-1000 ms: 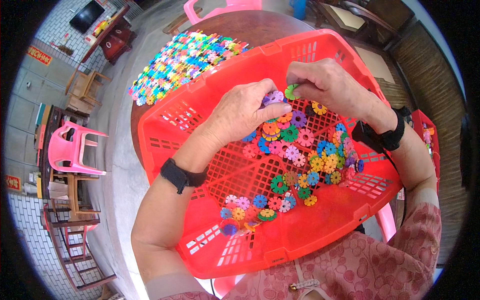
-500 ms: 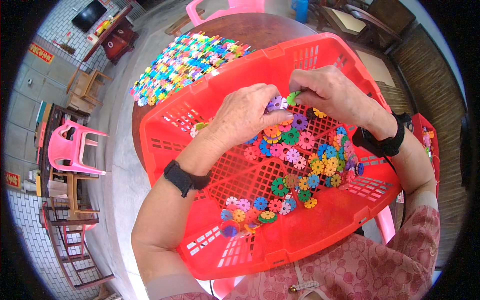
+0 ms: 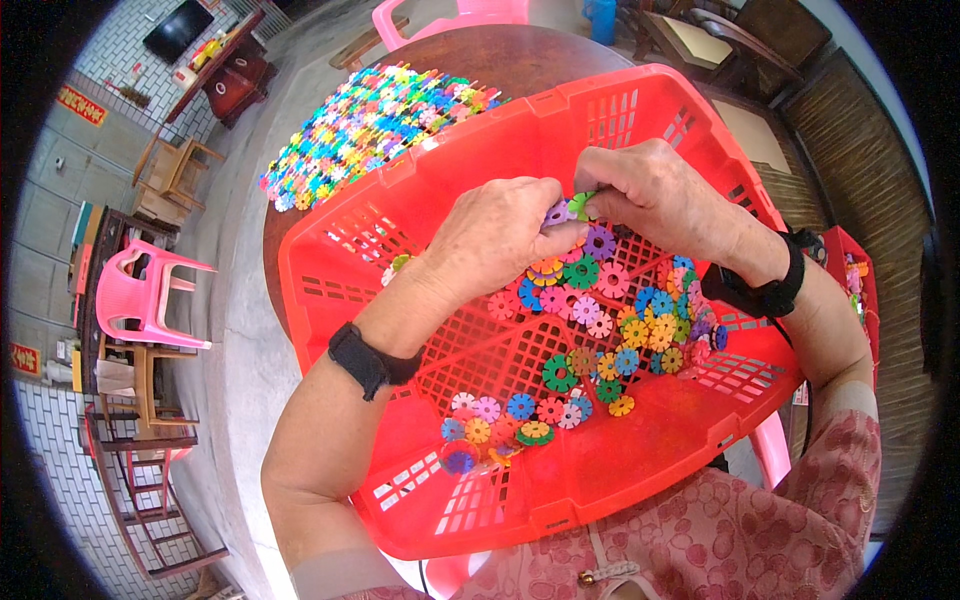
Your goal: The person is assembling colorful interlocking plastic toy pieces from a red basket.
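Note:
Above a large red plastic basket (image 3: pixel 480 190), my two hands meet. My left hand (image 3: pixel 495 225) is closed on a purple notched plastic disc (image 3: pixel 558 213), pinched between thumb and fingers. Pinched in my right hand (image 3: pixel 650 190) is a green notched disc (image 3: pixel 580 206), whose edge touches or nearly touches the purple one; the fingers partly hide both. Below them, loose flower-shaped discs in many colours lie on the basket's grid floor, among them a dark green disc (image 3: pixel 559 374) and a pink disc (image 3: pixel 613 280).
Behind the basket, a thick slab of interlocked coloured discs (image 3: pixel 370 135) lies on the round brown table (image 3: pixel 520 55). Pink plastic chairs stand at the left (image 3: pixel 150 295) and far side (image 3: pixel 470 15). A second red container (image 3: pixel 850 260) is at the right.
Both hands have drawn slightly closer together, and the left has turned a little and lowered. The purple and green discs now sit nearer each other.

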Motion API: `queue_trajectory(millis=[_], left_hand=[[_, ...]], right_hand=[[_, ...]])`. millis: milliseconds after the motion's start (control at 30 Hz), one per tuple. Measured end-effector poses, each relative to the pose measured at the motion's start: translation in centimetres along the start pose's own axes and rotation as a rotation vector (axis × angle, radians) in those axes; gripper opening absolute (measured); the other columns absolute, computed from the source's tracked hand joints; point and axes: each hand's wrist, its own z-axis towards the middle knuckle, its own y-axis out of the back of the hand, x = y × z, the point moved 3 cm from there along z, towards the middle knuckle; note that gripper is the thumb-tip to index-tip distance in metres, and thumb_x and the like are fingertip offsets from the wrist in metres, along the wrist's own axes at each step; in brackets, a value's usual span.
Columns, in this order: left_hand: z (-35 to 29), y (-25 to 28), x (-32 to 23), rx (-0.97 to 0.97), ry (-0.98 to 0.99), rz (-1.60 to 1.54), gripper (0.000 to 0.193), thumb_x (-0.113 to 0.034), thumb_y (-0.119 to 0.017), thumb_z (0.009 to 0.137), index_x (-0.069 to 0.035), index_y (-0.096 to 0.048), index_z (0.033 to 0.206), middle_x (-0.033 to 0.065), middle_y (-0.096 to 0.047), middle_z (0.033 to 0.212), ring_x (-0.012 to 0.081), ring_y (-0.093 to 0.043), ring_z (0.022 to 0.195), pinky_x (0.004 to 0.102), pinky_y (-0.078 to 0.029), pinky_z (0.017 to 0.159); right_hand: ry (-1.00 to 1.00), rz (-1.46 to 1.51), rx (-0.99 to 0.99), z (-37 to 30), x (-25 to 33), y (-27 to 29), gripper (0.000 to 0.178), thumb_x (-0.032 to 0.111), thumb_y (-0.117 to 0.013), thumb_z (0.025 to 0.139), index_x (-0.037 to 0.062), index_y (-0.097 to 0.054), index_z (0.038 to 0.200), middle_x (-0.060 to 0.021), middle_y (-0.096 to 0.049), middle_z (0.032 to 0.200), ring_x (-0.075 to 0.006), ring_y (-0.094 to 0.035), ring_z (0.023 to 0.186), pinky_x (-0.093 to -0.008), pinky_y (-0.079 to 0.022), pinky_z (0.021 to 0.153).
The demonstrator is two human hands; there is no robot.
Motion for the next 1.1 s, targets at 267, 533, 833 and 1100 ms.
queue_trajectory(millis=[267,533,833,1100], left_hand=[[-0.3,-0.2,-0.9,-0.005,0.037,0.124,0.031,-0.031,-0.059,0.081,-0.001,-0.052,0.081,0.0192,-0.056,0.074,0.0373,-0.058,0.074,0.0450,-0.046,0.065],[-0.4,0.7,-1.6,-0.058,-0.014,0.209,0.030,-0.030,-0.061,0.081,-0.002,-0.050,0.083,0.0175,-0.056,0.079,0.0372,-0.057,0.077,0.0454,-0.046,0.064],[-0.3,0.5,-0.5,-0.047,0.022,0.053,0.035,-0.032,-0.062,0.081,0.000,-0.049,0.085,0.0179,-0.053,0.078,0.0359,-0.055,0.077,0.0442,-0.043,0.067],[-0.1,0.9,-0.1,-0.114,0.000,-0.099,0.037,-0.032,-0.064,0.080,0.000,-0.048,0.083,0.0161,-0.050,0.074,0.0319,-0.052,0.069,0.0407,-0.041,0.063]], right_hand=[[-0.058,0.099,-0.028,-0.2,0.3,-0.4,0.012,0.004,-0.063,0.071,0.0025,-0.054,0.079,-0.0165,-0.056,0.064,-0.0339,-0.059,0.062,-0.0401,-0.045,0.053],[-0.155,0.234,-0.068,-0.1,0.6,0.0,0.012,0.003,-0.062,0.071,0.0018,-0.055,0.080,-0.0158,-0.057,0.064,-0.0316,-0.060,0.061,-0.0395,-0.045,0.052],[-0.134,0.198,-0.082,0.1,-0.2,-0.2,0.011,0.005,-0.061,0.073,0.0013,-0.055,0.082,-0.0143,-0.057,0.063,-0.0285,-0.058,0.059,-0.0369,-0.044,0.053],[-0.242,0.293,-0.065,0.1,-0.6,0.1,0.011,0.007,-0.062,0.076,0.0004,-0.057,0.084,-0.0113,-0.055,0.061,-0.0211,-0.056,0.056,-0.0328,-0.043,0.053]])
